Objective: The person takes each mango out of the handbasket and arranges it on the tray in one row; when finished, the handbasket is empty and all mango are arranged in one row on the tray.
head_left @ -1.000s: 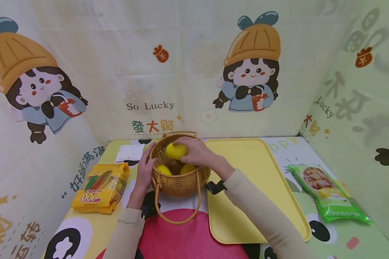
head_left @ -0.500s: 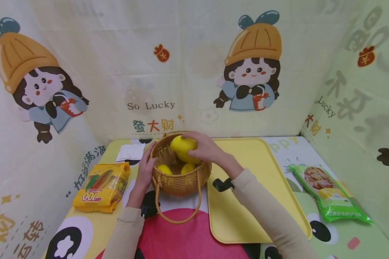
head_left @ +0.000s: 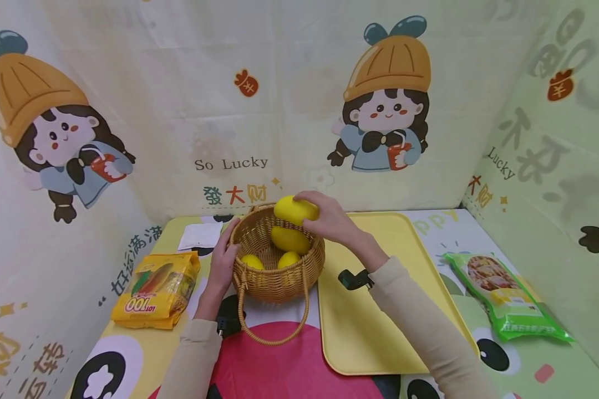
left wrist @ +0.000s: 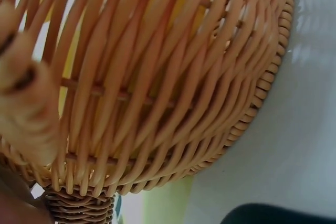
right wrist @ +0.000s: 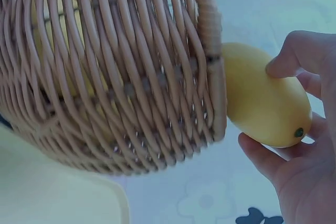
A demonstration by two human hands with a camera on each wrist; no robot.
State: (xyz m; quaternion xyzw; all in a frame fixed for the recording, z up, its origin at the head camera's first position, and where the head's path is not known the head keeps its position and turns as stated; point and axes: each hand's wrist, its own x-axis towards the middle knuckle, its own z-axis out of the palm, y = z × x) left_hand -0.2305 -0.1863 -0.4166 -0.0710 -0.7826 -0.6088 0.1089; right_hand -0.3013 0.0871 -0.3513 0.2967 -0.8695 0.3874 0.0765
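A round wicker basket [head_left: 274, 285] stands on the table, its front handle folded down. My left hand [head_left: 223, 263] grips the basket's left rim; the left wrist view is filled by the woven wall [left wrist: 157, 87]. With thumb and fingers my right hand [head_left: 331, 219] holds a yellow mango [head_left: 293, 210] above the back right rim. From the right wrist camera, the held mango [right wrist: 265, 98] appears beside the rim, its dark stem end outward. Another mango [head_left: 290, 239] lies inside below it, and two more yellow fruits [head_left: 252, 261] show partly behind the front rim.
Right of the basket lies a yellow tray [head_left: 374, 310]. A green food packet [head_left: 504, 296] is farther right, and an orange-yellow packet [head_left: 156, 290] lies on the left near a small white packet [head_left: 200, 235]. Printed cloth walls [head_left: 289, 111] enclose the table.
My right hand has raised the mango up and to the right, from inside the basket to above its rim. The mango below has come into view. My left hand stays on the rim.
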